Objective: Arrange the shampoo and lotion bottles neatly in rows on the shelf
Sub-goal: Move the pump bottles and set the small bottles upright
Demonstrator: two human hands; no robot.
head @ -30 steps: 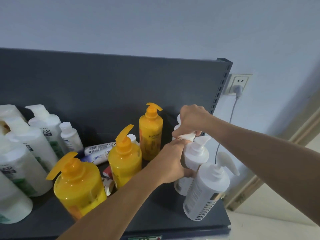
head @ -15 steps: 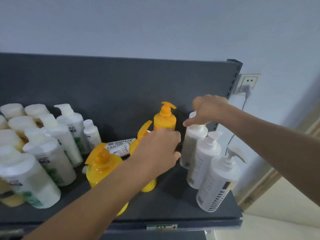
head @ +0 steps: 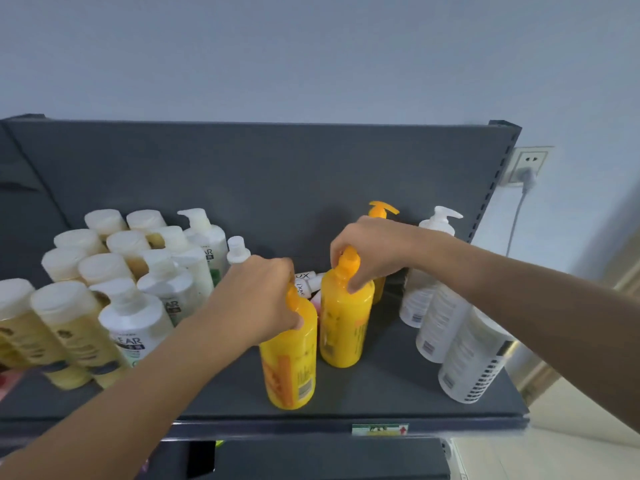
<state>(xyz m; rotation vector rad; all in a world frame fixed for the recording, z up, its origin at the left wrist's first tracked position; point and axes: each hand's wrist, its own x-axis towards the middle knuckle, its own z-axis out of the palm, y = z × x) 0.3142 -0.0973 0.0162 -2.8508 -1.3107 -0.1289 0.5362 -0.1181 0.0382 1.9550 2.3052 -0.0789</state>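
Note:
Two yellow pump bottles stand upright mid-shelf on the dark grey shelf (head: 381,393). My left hand (head: 258,299) grips the pump top of the nearer yellow bottle (head: 289,362). My right hand (head: 370,252) grips the pump top of the second yellow bottle (head: 344,320) just behind it. A third yellow pump bottle (head: 381,216) stands at the back, mostly hidden by my right hand. Three white pump bottles (head: 440,327) stand in a line at the right, partly behind my right forearm. Several white and pale-yellow bottles (head: 121,289) crowd the left side.
Small white bottles (head: 306,284) lie on their sides behind the yellow ones. The shelf's back panel (head: 277,174) rises behind everything. A wall socket with a plug and cable (head: 526,168) is to the right. A price tag (head: 379,429) sits on the front edge.
Both hands left the white pump bottles on the right and moved left onto the two yellow bottles. The view shifted left, showing more bottles at the left.

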